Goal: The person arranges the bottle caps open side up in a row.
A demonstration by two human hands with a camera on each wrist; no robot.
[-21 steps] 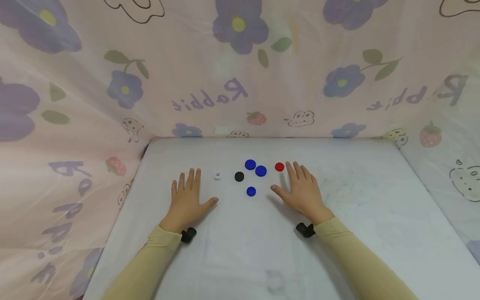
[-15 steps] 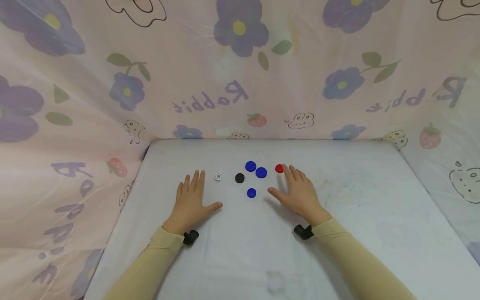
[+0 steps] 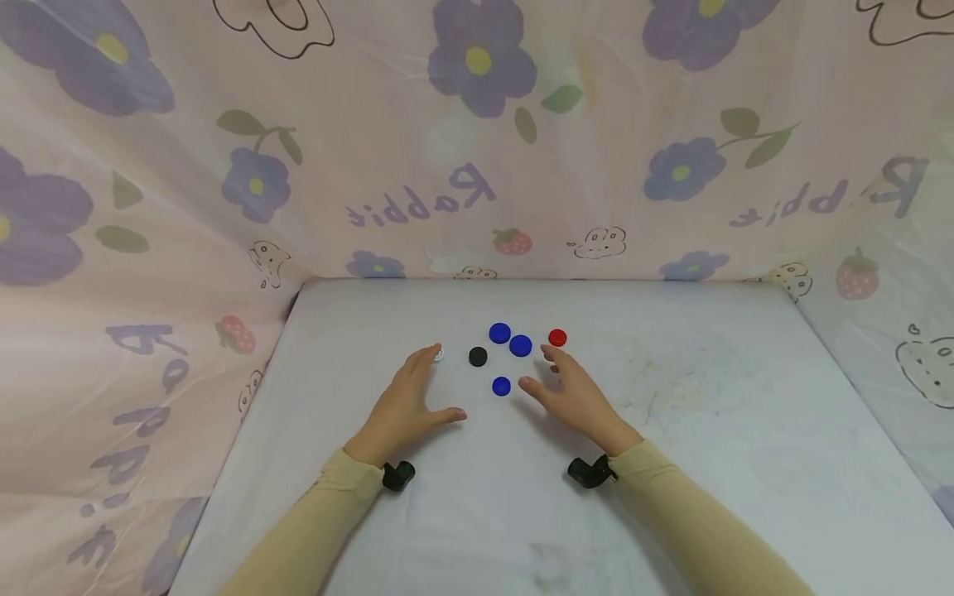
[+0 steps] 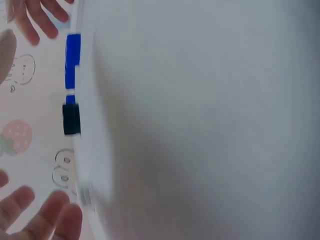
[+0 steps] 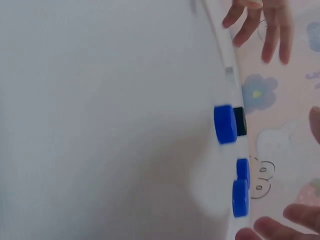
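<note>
Both hands, left hand [image 3: 406, 406] and right hand [image 3: 570, 396], grip slack and empty, flanking bottle caps [image 3: 501, 386] mid-table [image 3: 745, 447].

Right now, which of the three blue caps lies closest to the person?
The single blue cap between the left hand and right hand. The other two blue caps sit side by side, farther back.

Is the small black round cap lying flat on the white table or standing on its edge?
Flat: the black round cap rests low on the white table.

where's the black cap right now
In the head view, the black cap lies mid-table, just left of the blue caps, beyond and between both hands.
</note>
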